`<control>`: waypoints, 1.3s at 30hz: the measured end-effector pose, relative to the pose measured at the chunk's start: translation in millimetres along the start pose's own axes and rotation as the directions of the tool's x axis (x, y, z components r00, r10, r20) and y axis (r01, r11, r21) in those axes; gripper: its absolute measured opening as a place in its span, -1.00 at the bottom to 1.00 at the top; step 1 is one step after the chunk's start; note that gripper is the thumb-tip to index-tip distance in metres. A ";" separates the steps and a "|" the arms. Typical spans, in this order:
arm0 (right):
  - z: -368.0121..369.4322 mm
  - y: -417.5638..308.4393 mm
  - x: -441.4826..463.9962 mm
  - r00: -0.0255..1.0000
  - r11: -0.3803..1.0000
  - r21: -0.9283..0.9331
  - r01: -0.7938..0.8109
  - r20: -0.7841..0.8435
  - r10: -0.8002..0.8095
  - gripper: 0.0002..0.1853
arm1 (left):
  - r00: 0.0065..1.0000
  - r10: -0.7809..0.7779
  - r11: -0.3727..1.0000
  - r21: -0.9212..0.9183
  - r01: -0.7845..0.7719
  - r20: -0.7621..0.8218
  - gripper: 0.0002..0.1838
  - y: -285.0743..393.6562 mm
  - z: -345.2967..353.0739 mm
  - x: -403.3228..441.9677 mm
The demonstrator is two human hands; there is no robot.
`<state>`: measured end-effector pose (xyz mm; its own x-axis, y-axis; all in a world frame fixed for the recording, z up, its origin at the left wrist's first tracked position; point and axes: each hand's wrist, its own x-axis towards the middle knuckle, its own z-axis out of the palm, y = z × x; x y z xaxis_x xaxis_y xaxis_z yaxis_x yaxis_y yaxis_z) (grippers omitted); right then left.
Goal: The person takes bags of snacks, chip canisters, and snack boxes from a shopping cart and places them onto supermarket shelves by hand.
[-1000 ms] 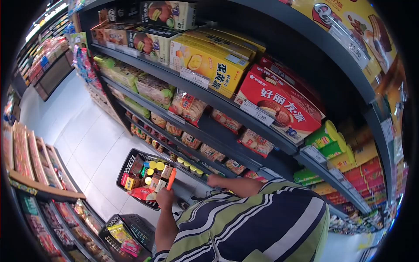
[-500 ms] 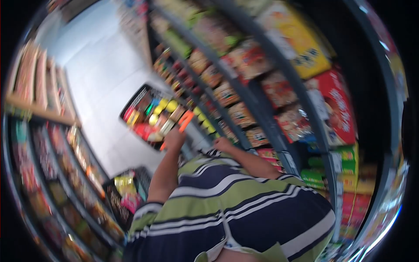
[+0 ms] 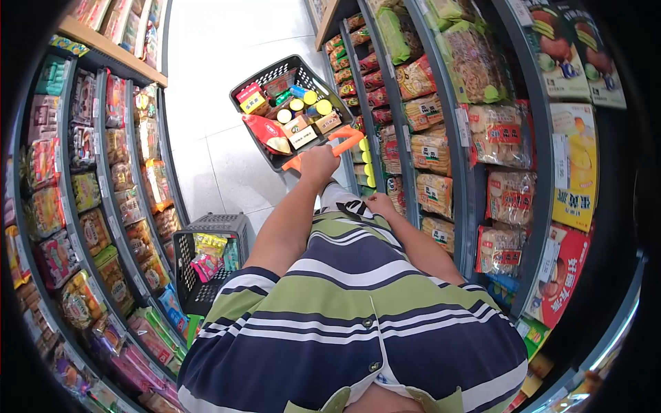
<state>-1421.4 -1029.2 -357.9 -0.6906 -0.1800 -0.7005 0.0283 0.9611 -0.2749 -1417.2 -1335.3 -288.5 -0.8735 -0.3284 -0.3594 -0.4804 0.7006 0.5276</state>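
Snack shelves [image 3: 472, 186] around; left grip [image 3: 320, 164] wrapped round orange handle [image 3: 350, 142]; right grip [image 3: 379, 204] near shirt [image 3: 344, 294], closure unclear.

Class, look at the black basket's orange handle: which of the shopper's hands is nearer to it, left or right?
Left. The left hand is closed around the orange handle; the right hand is apart from it, low beside the striped shirt.

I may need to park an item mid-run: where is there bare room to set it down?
Bare floor lies between the shelves at picture left and the orange-handled basket, with a smaller patch between that basket and the grey basket. Crowded: the orange-handled basket, with boxes and yellow-lidded containers, and the shelves at picture right, lined with packets.
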 end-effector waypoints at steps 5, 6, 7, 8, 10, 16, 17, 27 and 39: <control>-11.5 -48.3 52.0 0.997 0.998 -0.022 0.067 0.035 -0.066 -0.62 | 1.000 -0.023 0.999 0.031 0.023 0.011 -0.69 -7.8 -30.9 28.5; -16.1 -56.5 63.2 0.997 0.997 0.008 0.072 0.030 -0.072 -0.63 | 1.000 -0.020 0.999 0.039 0.020 0.010 -0.69 -10.5 -38.5 34.0; -22.1 -63.9 73.2 0.996 0.996 0.022 0.082 0.022 -0.083 -0.63 | 1.000 -0.021 0.998 0.052 0.020 0.016 -0.69 -13.7 -47.2 39.2; -30.0 -72.0 84.0 0.995 0.995 0.037 0.095 0.012 -0.095 -0.63 | 1.000 -0.021 0.998 0.066 0.019 0.020 -0.69 -17.7 -57.6 45.2; -46.1 -86.3 102.1 0.994 0.991 0.086 0.106 -0.017 -0.105 -0.65 | 0.998 -0.053 0.995 0.081 0.051 0.022 -0.64 -26.9 -71.8 61.7; -74.5 -100.4 141.4 0.991 0.993 0.008 -0.116 0.063 0.115 -0.63 | 0.997 -0.065 0.983 0.172 0.058 0.036 -0.61 -60.6 -114.3 105.9; -81.3 -103.9 144.8 0.981 0.986 -0.034 -0.163 0.101 0.165 -0.60 | 0.998 -0.056 0.982 0.182 0.048 0.039 -0.61 -64.4 -123.3 114.2; -33.1 -87.8 155.3 0.855 0.876 0.290 -0.385 0.470 0.220 -0.21 | 0.986 0.098 0.957 0.258 -0.131 0.138 -0.66 -102.0 -172.0 177.2; 0.4 -219.0 71.6 0.811 0.755 0.297 -0.584 0.218 0.542 -0.38 | 0.881 0.172 0.983 -0.024 -0.180 0.442 -0.32 -126.8 -211.9 222.0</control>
<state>-1476.7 -1252.6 -348.1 -0.3875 0.3295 -0.8610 0.6398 0.7685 0.0061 -1566.8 -1631.3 -272.1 -0.8172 0.1113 -0.5656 -0.3167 0.7331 0.6018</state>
